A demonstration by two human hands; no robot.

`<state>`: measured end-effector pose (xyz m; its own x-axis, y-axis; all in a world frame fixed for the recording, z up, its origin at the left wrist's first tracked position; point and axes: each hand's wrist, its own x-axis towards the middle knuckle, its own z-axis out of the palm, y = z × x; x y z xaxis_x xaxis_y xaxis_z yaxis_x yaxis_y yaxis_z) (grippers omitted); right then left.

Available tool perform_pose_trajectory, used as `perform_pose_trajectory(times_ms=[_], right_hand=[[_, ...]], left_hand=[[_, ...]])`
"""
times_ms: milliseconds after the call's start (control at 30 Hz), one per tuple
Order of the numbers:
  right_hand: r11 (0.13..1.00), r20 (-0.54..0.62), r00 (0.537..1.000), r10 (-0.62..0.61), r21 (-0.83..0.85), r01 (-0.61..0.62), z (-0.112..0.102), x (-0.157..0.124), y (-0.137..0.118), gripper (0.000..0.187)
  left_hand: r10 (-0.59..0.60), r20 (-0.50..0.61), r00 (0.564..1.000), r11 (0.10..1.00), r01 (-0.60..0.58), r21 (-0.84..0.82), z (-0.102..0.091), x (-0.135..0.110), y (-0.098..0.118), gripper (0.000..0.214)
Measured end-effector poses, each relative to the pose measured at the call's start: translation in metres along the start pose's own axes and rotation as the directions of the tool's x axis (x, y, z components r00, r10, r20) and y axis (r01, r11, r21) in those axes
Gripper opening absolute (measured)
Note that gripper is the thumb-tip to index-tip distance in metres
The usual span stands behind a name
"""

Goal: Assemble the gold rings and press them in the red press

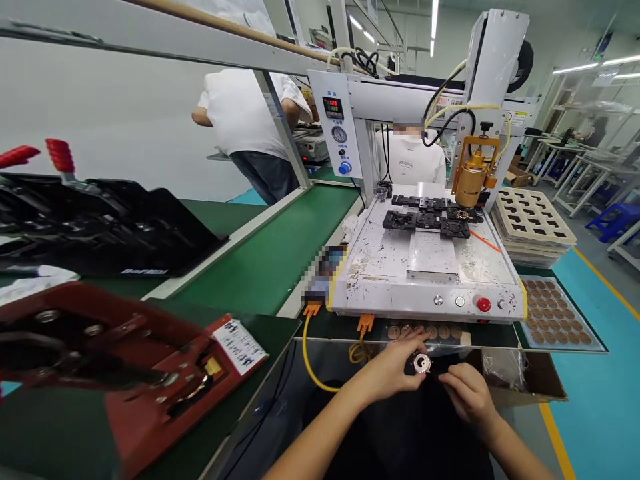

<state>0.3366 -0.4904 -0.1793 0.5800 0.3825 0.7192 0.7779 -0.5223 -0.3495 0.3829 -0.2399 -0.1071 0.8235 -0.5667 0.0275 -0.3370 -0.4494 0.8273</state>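
My left hand (400, 370) is closed, pinching a small round metal watch case (422, 363) between thumb and fingers at the bench's front edge. The case has a pale ring inside with a dark centre. Just to its right is my right hand (469, 395), its thumb and fingertips pressed together; whatever they pinch, if anything, is too small or hidden to make out. The two hands are apart. Beyond them, several round brown discs (443, 331) lie in a row along the bench edge, partly behind my left fingers.
A white benchtop machine (425, 293) with a gold-coloured head (470, 181) and black fixtures (425, 219) stands ahead. To its right are stacked cream trays (535, 217) and a sheet of brown discs (560, 313). A red clamp press (145, 407) is at left. Other people work beyond.
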Motion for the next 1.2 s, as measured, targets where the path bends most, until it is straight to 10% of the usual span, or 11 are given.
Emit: perform_pose_trajectory(times_ms=[100,267,433,567,700,1200], right_hand=[[0.962,-0.076,0.960,0.268,0.080,-0.262,-0.018,0.004,-0.006,0.017],[0.698,-0.025,0.740,0.672,0.355,-0.622,-0.038,0.032,-0.009,0.021],[0.476,0.150,0.641,0.753,0.550,-0.687,-0.046,0.062,-0.029,0.042],[0.260,0.315,0.577,0.753,0.664,-0.701,-0.045,0.083,-0.044,0.048],[0.088,0.453,0.537,0.711,0.701,-0.708,-0.037,0.090,-0.046,0.035],[-0.141,0.641,0.457,0.616,0.661,-0.737,-0.050,0.093,-0.061,0.040]], left_hand=[[0.019,-0.127,0.992,1.000,-0.017,0.014,0.007,0.009,-0.002,0.033],[0.019,-0.248,0.969,1.000,-0.016,0.013,0.012,0.015,0.007,0.032],[-0.102,-0.309,0.946,0.948,-0.002,-0.318,0.015,-0.010,0.030,0.034],[-0.298,-0.174,0.939,0.559,0.024,-0.829,0.018,-0.032,0.048,0.046],[-0.413,-0.084,0.907,0.341,0.069,-0.938,0.019,-0.047,0.058,0.057],[-0.459,-0.131,0.878,0.283,0.004,-0.959,0.012,-0.071,0.079,0.049]])
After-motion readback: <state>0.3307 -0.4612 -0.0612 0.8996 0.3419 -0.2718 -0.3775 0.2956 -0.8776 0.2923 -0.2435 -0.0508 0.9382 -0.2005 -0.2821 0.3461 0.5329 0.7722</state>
